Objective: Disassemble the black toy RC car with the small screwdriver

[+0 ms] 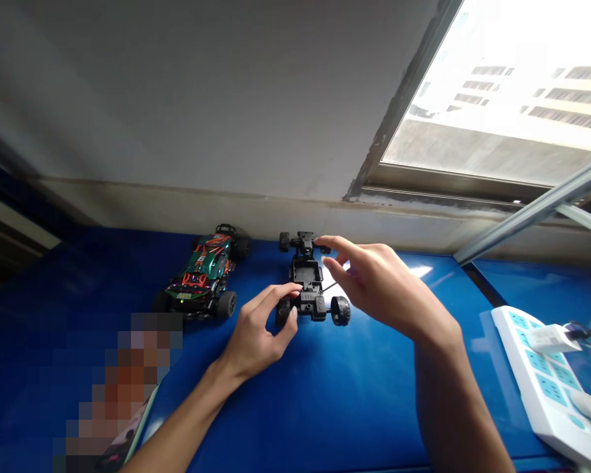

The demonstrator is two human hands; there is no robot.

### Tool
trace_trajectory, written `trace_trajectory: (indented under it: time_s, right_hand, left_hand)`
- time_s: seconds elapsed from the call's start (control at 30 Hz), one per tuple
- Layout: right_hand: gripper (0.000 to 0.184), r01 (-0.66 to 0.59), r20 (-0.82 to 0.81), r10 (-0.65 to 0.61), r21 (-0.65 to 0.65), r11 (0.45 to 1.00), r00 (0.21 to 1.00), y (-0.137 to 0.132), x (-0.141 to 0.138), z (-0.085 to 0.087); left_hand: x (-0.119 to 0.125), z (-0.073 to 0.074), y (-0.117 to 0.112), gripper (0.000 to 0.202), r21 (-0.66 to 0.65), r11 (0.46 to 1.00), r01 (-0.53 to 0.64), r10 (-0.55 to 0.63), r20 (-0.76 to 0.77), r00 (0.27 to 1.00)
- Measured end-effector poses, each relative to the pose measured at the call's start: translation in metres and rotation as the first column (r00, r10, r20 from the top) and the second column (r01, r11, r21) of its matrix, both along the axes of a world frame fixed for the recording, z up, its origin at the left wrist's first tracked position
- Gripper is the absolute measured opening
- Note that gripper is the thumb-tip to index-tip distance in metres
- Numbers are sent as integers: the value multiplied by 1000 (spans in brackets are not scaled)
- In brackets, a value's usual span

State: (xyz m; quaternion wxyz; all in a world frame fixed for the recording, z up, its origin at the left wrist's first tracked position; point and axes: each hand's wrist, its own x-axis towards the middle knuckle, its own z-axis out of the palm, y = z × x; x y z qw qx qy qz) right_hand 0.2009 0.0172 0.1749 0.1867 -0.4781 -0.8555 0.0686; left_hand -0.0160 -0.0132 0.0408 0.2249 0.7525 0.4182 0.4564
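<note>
A black toy car chassis [306,271] sits on the blue tabletop, its bare frame and open middle tray showing and no body shell on it. My left hand [262,326] is closed on its near left corner, with thumb and forefinger around the near left wheel [283,310]. At the far right corner, my right hand [374,276] has its forefinger and thumb on either side of the far right wheel, which they mostly hide. A thin dark rod [329,287] runs from the chassis toward my right palm; where it ends is hidden.
Left of the chassis stands a green and orange toy car [201,266] with black wheels. A white power strip [532,374] with a plugged-in charger [554,339] lies at right. Behind are a wall [201,98], a window and a slanting metal bar [522,217]. A pixelated patch covers the lower left.
</note>
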Motion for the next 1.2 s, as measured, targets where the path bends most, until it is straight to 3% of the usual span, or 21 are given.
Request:
trace_trajectory:
  time_s: [0.3,0.37,0.5,0.57,0.77,0.97,1.13,1.2]
  right_hand:
    - [81,-70,-1,70,43,997,998,-6,-6,-4]
    - [78,-69,-9,69,32,997,998,-7,-4,-2]
    - [45,30,22,-31,32,999,999,-2,-7,-2]
    - [39,78,50,-79,31,997,996,0,-8,-2]
    - [70,-113,-14,113,16,993,993,-3,1,0]
    - [49,51,70,-53,36,998,996,0,-3,-3]
    - [76,-103,-27,104,32,994,994,-2,3,-1]
    - [74,-115,-37,116,17,993,993,-3,5,0]
  left_hand:
    - [4,-5,4,24,-42,996,84,-87,-63,994]
    - [4,-7,5,29,-41,995,93,-95,-65,993]
    - [1,-10,7,33,-23,993,117,-118,-71,990]
    - [1,-11,7,33,-15,993,118,-119,-67,991]
    - [2,-12,8,36,-6,994,110,-111,-56,992]
    - [1,-11,8,35,-5,993,115,-115,-58,992]
    - [1,-11,8,34,-16,994,111,-111,-51,992]
    - [1,-12,8,34,-17,993,113,-114,-50,992]
